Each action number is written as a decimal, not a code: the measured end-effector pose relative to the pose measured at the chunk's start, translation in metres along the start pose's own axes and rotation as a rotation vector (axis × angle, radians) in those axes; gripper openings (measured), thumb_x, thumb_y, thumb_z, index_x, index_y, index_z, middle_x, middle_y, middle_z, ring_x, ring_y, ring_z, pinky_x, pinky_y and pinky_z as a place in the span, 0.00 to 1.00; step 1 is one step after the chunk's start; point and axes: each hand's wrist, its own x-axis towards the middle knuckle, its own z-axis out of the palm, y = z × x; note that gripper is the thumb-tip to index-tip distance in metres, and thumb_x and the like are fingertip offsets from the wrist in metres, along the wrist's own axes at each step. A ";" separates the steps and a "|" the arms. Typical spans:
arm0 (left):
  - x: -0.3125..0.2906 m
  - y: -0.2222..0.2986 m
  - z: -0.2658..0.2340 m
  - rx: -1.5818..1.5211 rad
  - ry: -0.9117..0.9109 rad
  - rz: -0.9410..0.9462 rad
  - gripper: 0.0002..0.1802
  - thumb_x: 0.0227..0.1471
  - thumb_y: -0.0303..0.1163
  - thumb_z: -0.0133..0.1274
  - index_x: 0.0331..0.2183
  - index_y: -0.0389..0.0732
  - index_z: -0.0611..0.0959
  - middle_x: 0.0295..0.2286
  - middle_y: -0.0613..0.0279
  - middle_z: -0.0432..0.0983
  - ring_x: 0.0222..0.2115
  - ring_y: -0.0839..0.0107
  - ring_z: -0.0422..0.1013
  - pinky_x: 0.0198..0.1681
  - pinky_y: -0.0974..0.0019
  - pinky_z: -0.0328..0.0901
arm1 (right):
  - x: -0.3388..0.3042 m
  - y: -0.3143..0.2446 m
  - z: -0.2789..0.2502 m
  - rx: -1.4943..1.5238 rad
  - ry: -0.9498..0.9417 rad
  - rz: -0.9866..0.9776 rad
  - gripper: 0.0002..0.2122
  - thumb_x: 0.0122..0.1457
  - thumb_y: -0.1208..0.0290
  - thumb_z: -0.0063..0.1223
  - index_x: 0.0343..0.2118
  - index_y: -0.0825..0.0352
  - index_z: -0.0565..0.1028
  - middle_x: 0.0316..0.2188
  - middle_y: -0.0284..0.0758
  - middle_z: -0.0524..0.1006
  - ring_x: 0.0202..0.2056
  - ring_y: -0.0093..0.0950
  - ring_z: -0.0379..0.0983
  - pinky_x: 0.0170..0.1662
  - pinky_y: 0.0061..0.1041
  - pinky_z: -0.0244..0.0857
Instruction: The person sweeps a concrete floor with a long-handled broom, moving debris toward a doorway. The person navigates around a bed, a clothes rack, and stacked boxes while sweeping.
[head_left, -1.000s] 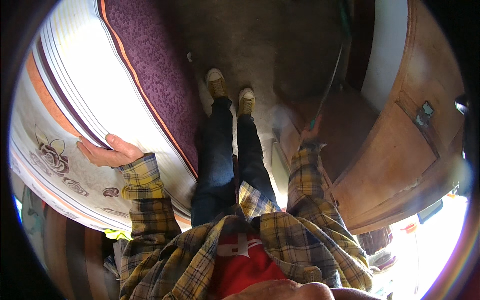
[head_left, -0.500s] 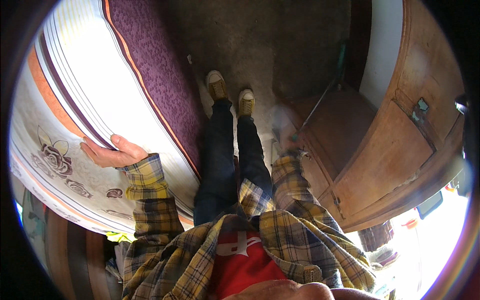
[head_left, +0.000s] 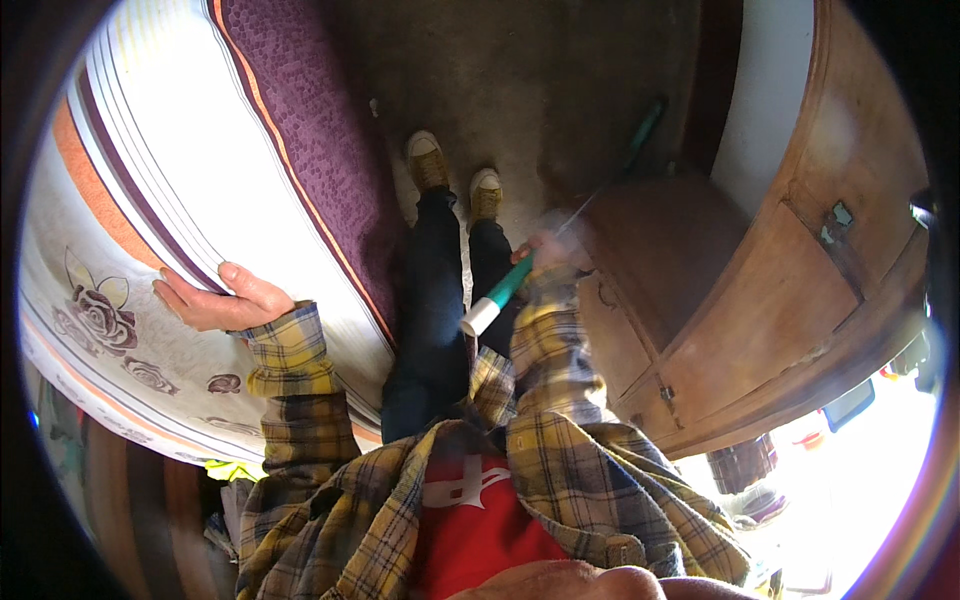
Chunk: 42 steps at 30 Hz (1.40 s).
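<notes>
My left hand (head_left: 225, 297) lies on a bed (head_left: 313, 130) with a white, striped and rose-patterned cover. Its thumb stands apart from the stretched fingers, and it holds nothing. Closer to the middle, my right hand (head_left: 549, 252) is wrapped round a long pole with a green, white-ended handle (head_left: 497, 301). The pole slants away to the upper right: a thin grey rod leads to a green part (head_left: 648, 126) over the dark floor. Blur softens my right fingers, and what the far end touches is too dark to tell.
On the right stands a brown wooden cabinet (head_left: 765, 315) with a metal catch, beside a pale wall panel (head_left: 772, 120). A dark concrete floor (head_left: 480, 80) runs between bed and cabinet, under my shoes (head_left: 430, 165). Bright clutter sits behind at the lower right.
My right hand has swung inward from the cabinet, bringing the pole's white-ended handle into view in front of my legs. The left hand has barely shifted on the bed.
</notes>
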 end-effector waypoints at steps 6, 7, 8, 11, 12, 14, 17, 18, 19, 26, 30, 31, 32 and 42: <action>-0.002 -0.004 0.001 0.037 -0.021 -0.013 0.34 0.54 0.51 0.35 0.54 0.35 0.60 0.52 0.38 0.51 0.54 0.47 0.49 0.53 0.43 0.45 | 0.051 -0.008 -0.059 0.012 -0.182 0.091 0.19 0.50 0.60 0.51 0.44 0.62 0.64 0.46 0.38 0.64 0.51 0.39 0.56 0.55 0.39 0.50; -0.003 -0.005 0.001 0.041 -0.023 -0.007 0.34 0.54 0.51 0.35 0.54 0.35 0.60 0.52 0.38 0.52 0.54 0.47 0.49 0.53 0.44 0.45 | 0.058 -0.013 -0.066 -0.008 -0.114 0.073 0.19 0.50 0.60 0.51 0.43 0.62 0.64 0.46 0.38 0.64 0.50 0.39 0.56 0.54 0.38 0.50; -0.003 -0.006 0.002 0.046 -0.009 0.006 0.34 0.54 0.50 0.35 0.54 0.34 0.59 0.52 0.38 0.52 0.53 0.47 0.50 0.53 0.45 0.46 | 0.062 -0.018 -0.070 -0.039 -0.037 0.063 0.19 0.50 0.60 0.51 0.43 0.62 0.65 0.45 0.38 0.65 0.50 0.39 0.57 0.54 0.38 0.51; -0.005 -0.008 0.003 0.028 0.001 -0.015 0.34 0.54 0.49 0.37 0.54 0.33 0.59 0.52 0.38 0.52 0.52 0.48 0.52 0.53 0.47 0.48 | 0.064 -0.034 -0.078 -0.131 0.124 0.049 0.19 0.48 0.60 0.52 0.42 0.62 0.66 0.44 0.37 0.66 0.48 0.38 0.58 0.52 0.37 0.52; -0.006 -0.009 0.003 0.025 -0.008 -0.010 0.35 0.53 0.49 0.38 0.54 0.32 0.59 0.51 0.39 0.53 0.51 0.49 0.53 0.52 0.48 0.50 | 0.062 -0.038 -0.079 -0.155 0.159 0.045 0.19 0.48 0.60 0.53 0.41 0.62 0.66 0.43 0.37 0.66 0.47 0.37 0.58 0.52 0.37 0.53; -0.007 -0.009 0.003 -0.007 -0.010 -0.031 0.35 0.52 0.50 0.38 0.53 0.32 0.59 0.51 0.39 0.53 0.51 0.49 0.53 0.52 0.48 0.50 | 0.060 -0.041 -0.080 -0.210 0.216 0.052 0.19 0.47 0.60 0.53 0.41 0.62 0.67 0.42 0.37 0.67 0.46 0.36 0.59 0.50 0.36 0.54; -0.008 -0.011 0.006 -0.122 0.014 -0.064 0.35 0.52 0.48 0.39 0.53 0.32 0.59 0.49 0.41 0.53 0.51 0.50 0.53 0.52 0.49 0.51 | 0.067 -0.043 -0.081 -0.306 0.278 0.091 0.19 0.46 0.59 0.54 0.40 0.62 0.68 0.41 0.36 0.68 0.45 0.35 0.61 0.49 0.35 0.55; -0.008 -0.013 0.007 -0.151 0.011 -0.078 0.34 0.52 0.47 0.39 0.53 0.32 0.59 0.49 0.42 0.53 0.51 0.51 0.54 0.52 0.50 0.51 | 0.068 -0.044 -0.080 -0.347 0.297 0.106 0.19 0.45 0.59 0.54 0.39 0.62 0.68 0.41 0.36 0.68 0.44 0.35 0.61 0.48 0.34 0.55; -0.009 -0.014 0.007 -0.177 0.005 -0.093 0.34 0.52 0.47 0.39 0.53 0.32 0.59 0.49 0.42 0.54 0.51 0.51 0.54 0.52 0.50 0.51 | 0.073 -0.042 -0.083 -0.405 0.308 0.123 0.19 0.45 0.59 0.54 0.39 0.62 0.68 0.40 0.36 0.68 0.44 0.34 0.61 0.48 0.34 0.56; -0.011 -0.024 0.006 -0.084 0.010 -0.060 0.32 0.52 0.47 0.39 0.52 0.34 0.61 0.47 0.45 0.56 0.49 0.55 0.57 0.51 0.53 0.54 | 0.082 -0.029 -0.088 -1.056 0.403 0.363 0.18 0.42 0.59 0.56 0.36 0.62 0.71 0.37 0.34 0.70 0.40 0.32 0.64 0.44 0.32 0.59; -0.013 -0.026 0.004 -0.062 0.031 -0.072 0.32 0.52 0.47 0.42 0.51 0.33 0.64 0.45 0.46 0.58 0.46 0.56 0.59 0.47 0.54 0.57 | 0.087 -0.052 -0.104 -1.529 0.535 0.536 0.18 0.40 0.59 0.57 0.35 0.62 0.72 0.35 0.33 0.72 0.38 0.30 0.66 0.42 0.30 0.61; -0.014 -0.025 0.005 -0.069 0.054 -0.096 0.31 0.52 0.47 0.44 0.50 0.33 0.65 0.43 0.46 0.59 0.45 0.57 0.60 0.46 0.55 0.58 | 0.086 -0.065 -0.109 -1.643 0.592 0.576 0.18 0.40 0.59 0.57 0.35 0.62 0.72 0.35 0.33 0.72 0.38 0.30 0.67 0.42 0.30 0.61; -0.014 -0.025 0.006 -0.161 0.057 -0.165 0.32 0.50 0.46 0.45 0.50 0.32 0.65 0.43 0.47 0.59 0.46 0.58 0.60 0.47 0.54 0.59 | 0.086 -0.078 -0.116 -1.746 0.657 0.617 0.18 0.40 0.59 0.58 0.34 0.62 0.73 0.34 0.33 0.72 0.37 0.30 0.67 0.41 0.30 0.62; -0.012 -0.015 0.004 -0.064 0.017 -0.180 0.33 0.51 0.48 0.42 0.51 0.32 0.63 0.49 0.45 0.57 0.47 0.58 0.59 0.50 0.55 0.56 | 0.092 -0.208 -0.173 -2.038 1.164 0.977 0.18 0.35 0.58 0.60 0.31 0.62 0.76 0.30 0.31 0.76 0.32 0.26 0.71 0.36 0.26 0.66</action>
